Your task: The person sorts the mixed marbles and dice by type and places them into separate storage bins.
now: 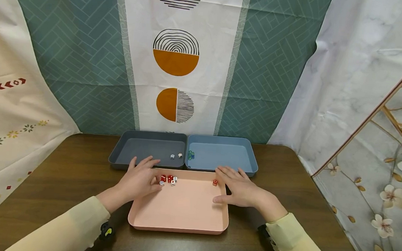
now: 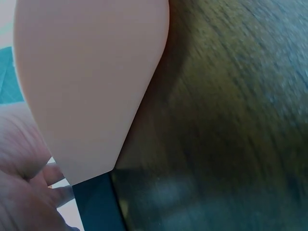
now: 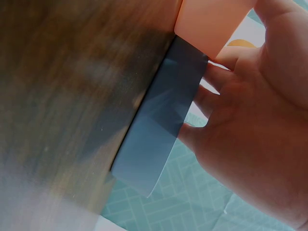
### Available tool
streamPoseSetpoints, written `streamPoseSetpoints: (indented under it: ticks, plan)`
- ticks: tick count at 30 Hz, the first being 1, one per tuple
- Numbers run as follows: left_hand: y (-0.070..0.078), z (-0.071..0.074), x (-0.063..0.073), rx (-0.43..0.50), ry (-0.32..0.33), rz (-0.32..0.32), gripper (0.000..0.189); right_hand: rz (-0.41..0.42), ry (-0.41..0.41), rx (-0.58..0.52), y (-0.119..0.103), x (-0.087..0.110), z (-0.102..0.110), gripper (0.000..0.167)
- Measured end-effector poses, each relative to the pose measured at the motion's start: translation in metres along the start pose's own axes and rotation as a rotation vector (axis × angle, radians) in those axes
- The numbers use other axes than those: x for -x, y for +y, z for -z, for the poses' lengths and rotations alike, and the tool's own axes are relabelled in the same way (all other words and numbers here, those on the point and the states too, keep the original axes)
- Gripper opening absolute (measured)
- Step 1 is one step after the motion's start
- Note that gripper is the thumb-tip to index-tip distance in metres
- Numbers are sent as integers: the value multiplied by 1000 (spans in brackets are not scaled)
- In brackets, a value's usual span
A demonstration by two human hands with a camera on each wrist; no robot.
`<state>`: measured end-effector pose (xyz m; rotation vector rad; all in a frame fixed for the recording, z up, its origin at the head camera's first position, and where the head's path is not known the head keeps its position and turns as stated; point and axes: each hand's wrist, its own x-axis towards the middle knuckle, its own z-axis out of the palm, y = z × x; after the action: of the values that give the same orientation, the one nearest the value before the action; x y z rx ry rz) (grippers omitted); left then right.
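Pink tray (image 1: pixel 180 214) — red and white dice (image 1: pixel 170 179) inside (left hand (image 1: pixel 139 180) beside).

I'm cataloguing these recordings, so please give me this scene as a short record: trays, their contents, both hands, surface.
Pink tray: red and white dice, mostly grouped at far left
Dark grey tray: two pale dice
Blue tray: small blue and green items at its left end
Left hand: beside the grouped dice; contact unclear
Right hand: near a lone red die
Surface: brown table
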<state>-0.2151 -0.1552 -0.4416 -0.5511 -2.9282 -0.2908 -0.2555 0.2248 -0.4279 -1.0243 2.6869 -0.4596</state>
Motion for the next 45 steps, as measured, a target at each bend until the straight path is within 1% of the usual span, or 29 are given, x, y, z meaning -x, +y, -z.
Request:
streamPoseSetpoints:
  ticks: [8, 19, 26, 34, 39, 45]
  plan:
    - [0, -2, -1, 16, 4, 14, 26, 0, 1, 9, -1, 0, 0, 105]
    - [0, -3, -2, -10, 20, -6, 28, -3, 3, 7, -2, 0, 1, 105]
    - [0, -3, -1, -17, 22, -7, 23, 1, 7, 13, -2, 0, 0, 105]
    - [2, 0, 1, -2, 22, 3, 19, 2, 10, 13, -1, 0, -1, 104]
    - [2, 2, 1, 15, 33, 6, 17, 2, 11, 9, 0, 0, -1, 104]
    - [5, 10, 2, 27, 52, -4, 16, 12, 7, 5, 0, 1, -1, 104]
